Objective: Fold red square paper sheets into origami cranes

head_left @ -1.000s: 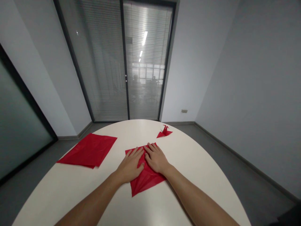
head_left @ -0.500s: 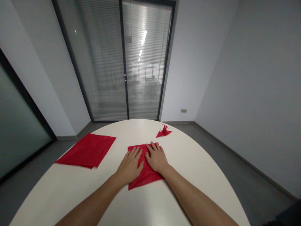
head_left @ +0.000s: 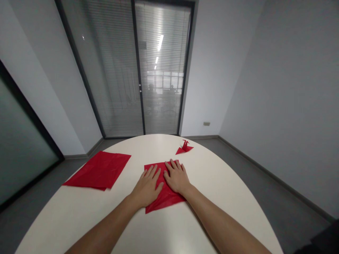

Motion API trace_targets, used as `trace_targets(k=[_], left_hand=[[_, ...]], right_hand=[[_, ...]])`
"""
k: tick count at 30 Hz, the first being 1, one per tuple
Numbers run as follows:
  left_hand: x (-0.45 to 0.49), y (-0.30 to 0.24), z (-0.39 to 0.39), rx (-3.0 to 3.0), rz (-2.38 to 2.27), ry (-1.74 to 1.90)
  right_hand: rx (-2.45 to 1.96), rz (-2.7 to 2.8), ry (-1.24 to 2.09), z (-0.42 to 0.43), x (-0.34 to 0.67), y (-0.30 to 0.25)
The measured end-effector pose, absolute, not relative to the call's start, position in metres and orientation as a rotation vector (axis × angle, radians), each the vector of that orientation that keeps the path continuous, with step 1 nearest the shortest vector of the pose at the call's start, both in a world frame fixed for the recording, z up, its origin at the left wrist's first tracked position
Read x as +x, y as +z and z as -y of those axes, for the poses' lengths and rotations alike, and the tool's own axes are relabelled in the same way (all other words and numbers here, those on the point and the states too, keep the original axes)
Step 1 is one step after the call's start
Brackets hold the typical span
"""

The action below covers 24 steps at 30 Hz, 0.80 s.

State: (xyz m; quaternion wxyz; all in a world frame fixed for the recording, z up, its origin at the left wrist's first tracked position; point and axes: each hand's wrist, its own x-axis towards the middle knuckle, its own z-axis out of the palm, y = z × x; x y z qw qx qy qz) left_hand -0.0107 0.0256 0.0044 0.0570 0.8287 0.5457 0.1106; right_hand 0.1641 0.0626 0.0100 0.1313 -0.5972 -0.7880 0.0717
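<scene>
A sheet of red paper lies flat on the white round table, a little creased, partly covered by both hands. My left hand rests palm down on its left side, fingers stretched out and thumb apart. On the upper right part of the sheet lies my right hand, also palm down with its fingers spread. Beyond the sheet stands a folded red paper crane, touched by neither hand.
More red paper sheets are stacked loosely at the left edge of the table. Behind the table are a glass door with blinds and pale walls. Something dark shows at the lower right corner.
The camera view has shifted very slightly. Both hands stay in place on the red paper, and nothing has been taken up or let go.
</scene>
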Motion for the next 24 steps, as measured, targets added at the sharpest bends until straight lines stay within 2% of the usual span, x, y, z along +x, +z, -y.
trace_targets(k=[5,12,19,24], left_hand=[[-0.012,0.007,-0.028,2.523,-1.618,0.286],[-0.026,0.01,-0.033,2.532,-1.678,0.253],[-0.014,0.019,-0.027,2.549,-1.794,0.38],[0.0,0.012,-0.017,2.47,-1.818,0.339]], right_hand=[[-1.701,2.29,0.224,-0.061,0.166,0.016],[-1.328,2.386,0.207,-0.053,0.164,0.025],[-1.38,2.467,0.291,-0.053,0.163,0.015],[-1.452,2.439,0.274,-0.053,0.161,0.018]])
